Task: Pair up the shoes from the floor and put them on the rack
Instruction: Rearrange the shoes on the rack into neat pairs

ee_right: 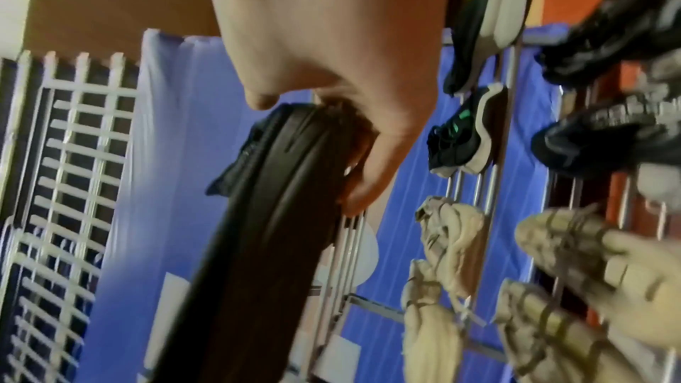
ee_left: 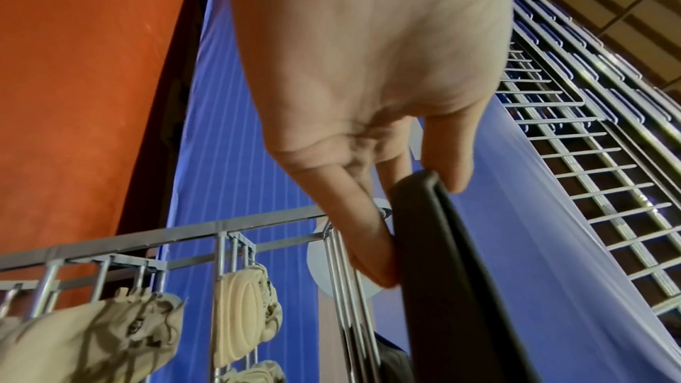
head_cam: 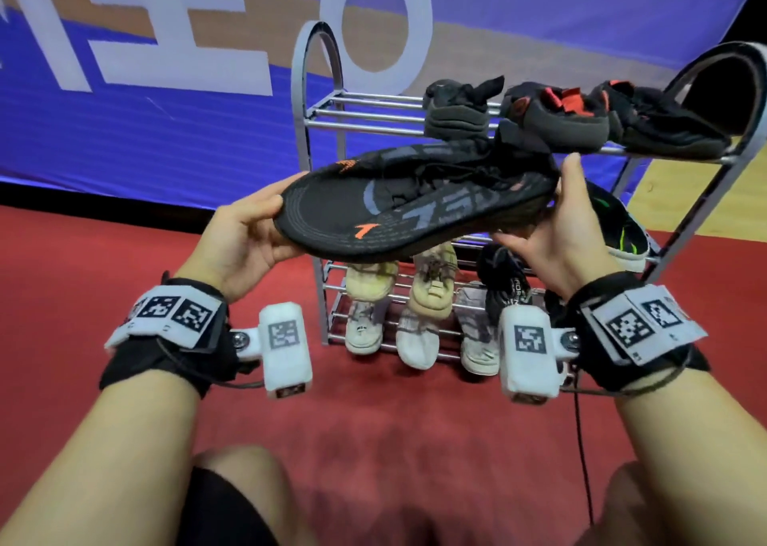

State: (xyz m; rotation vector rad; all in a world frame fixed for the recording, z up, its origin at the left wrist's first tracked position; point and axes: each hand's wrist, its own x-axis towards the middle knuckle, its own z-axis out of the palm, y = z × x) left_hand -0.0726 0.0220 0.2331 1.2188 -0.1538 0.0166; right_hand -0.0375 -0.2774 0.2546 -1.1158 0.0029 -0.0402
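Red carpet floor (head_cam: 124, 296) with a big blue banner (head_cam: 145, 130) behind, and we're crouched right in front of the shoe rack (head_cam: 317, 196).

We've got the black pair with the orange marks (head_cam: 394, 209) up in the air at about the level of the rack's top shelf, stacked together, it looks like, so both shoes travel as one bundle. Our left hand (head_cam: 245, 242) pinches the toe end, thumb on top and fingers under the sole. Our right hand (head_cam: 560, 230) clamps the heel end the same way. Holding it by both ends keeps the two from sliding apart, we reckon.

Top shelf already has dark shoes with red bits (head_cam: 581, 117) crowding its right end, while the left stretch of rails shows bare, so that's likely where this pair is headed. Behind our right hand sits a black shoe with green accents (head_cam: 618, 230) on the middle shelf. Lower down are beige shoes (head_cam: 431, 288) and pale grey ones (head_cam: 415, 333), toes pointing out at us.
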